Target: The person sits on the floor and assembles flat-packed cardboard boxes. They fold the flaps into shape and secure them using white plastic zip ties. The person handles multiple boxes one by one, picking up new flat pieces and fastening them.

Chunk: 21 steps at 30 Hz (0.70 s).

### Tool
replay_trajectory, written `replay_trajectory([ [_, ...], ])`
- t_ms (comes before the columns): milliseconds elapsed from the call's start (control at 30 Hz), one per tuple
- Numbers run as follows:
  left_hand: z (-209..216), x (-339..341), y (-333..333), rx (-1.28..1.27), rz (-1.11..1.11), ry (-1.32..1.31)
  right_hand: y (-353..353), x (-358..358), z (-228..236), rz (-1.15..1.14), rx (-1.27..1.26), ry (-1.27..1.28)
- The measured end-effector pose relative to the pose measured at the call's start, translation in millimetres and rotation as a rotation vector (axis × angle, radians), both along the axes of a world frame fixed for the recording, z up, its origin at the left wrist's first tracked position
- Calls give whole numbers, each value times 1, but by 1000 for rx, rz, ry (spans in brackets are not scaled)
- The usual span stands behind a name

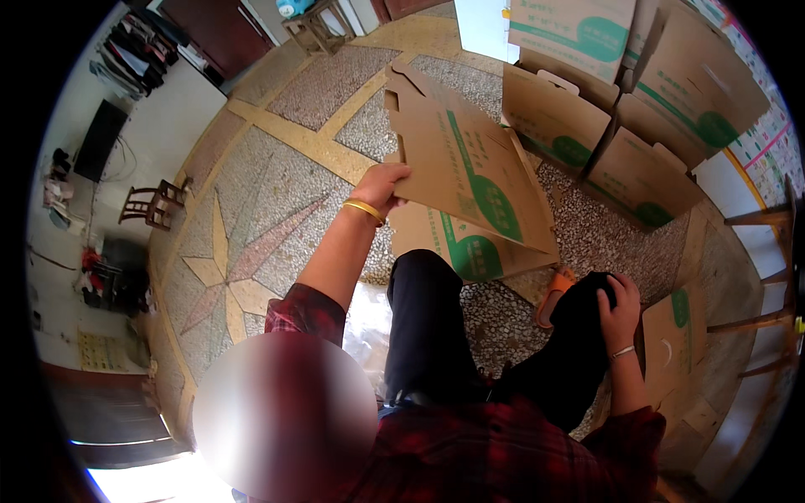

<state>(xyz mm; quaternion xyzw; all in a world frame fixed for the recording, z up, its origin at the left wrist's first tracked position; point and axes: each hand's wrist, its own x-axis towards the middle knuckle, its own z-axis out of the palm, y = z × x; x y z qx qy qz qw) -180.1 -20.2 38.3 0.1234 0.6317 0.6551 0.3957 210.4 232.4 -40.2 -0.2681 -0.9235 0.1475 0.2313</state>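
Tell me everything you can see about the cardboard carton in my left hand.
The carton looks like plain brown cardboard, partly flattened, its panels spread in a narrow wedge. Both the upper panel and the lower panel carry a rounded green patch and green print; notches and tabs shape its far end. It sits tilted beyond your left knee, your left hand gripping its left edge. Whether it touches the knee is unclear.

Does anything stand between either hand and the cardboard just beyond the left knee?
Nothing visible for the left hand: it grips the cardboard at its left edge. The right hand rests on the right knee, which lies partly toward the cardboard.
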Motion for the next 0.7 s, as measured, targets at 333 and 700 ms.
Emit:
replay_trajectory([
  [333,90,154,38,46,39,-124,-53,-111,53,424,-184,299],
  [700,67,162,-40,118,40,-5,28,-108,118,343,-740,744],
])
